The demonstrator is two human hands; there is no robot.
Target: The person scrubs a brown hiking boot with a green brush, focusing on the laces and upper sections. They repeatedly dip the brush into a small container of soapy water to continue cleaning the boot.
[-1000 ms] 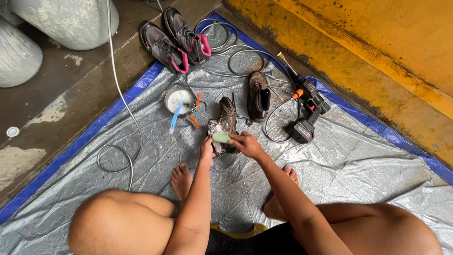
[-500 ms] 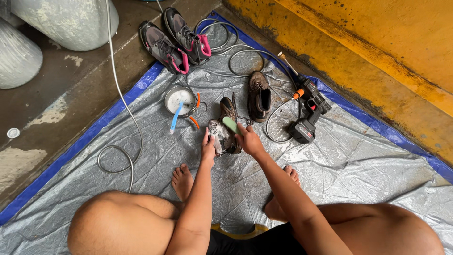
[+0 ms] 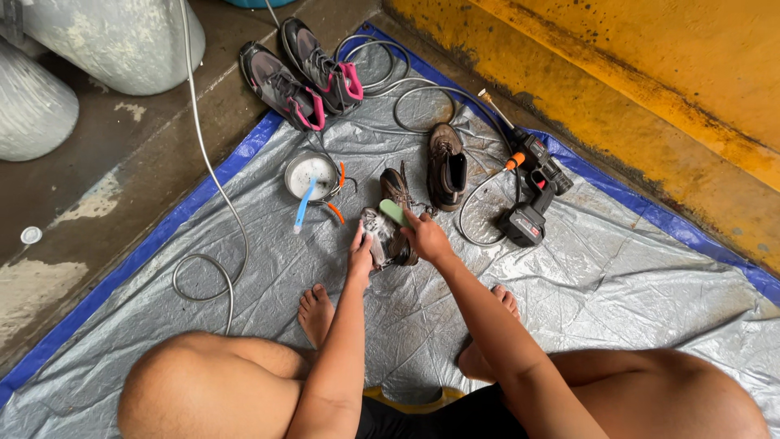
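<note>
Scrubbing is in hand: left hand (image 3: 360,254) grips a soapy boot (image 3: 390,218) on the tarp (image 3: 617,268), right hand (image 3: 426,237) closed around a green brush (image 3: 395,212); next, probably more strokes.

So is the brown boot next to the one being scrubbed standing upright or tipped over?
Upright: the brown boot rests on its sole on the grey tarp, its dark opening facing the camera, apart from both hands.

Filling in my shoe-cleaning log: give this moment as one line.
left hand: steadies brown boot | right hand: green brush on boot | nearby: second boot, bowl, spray gun
</note>
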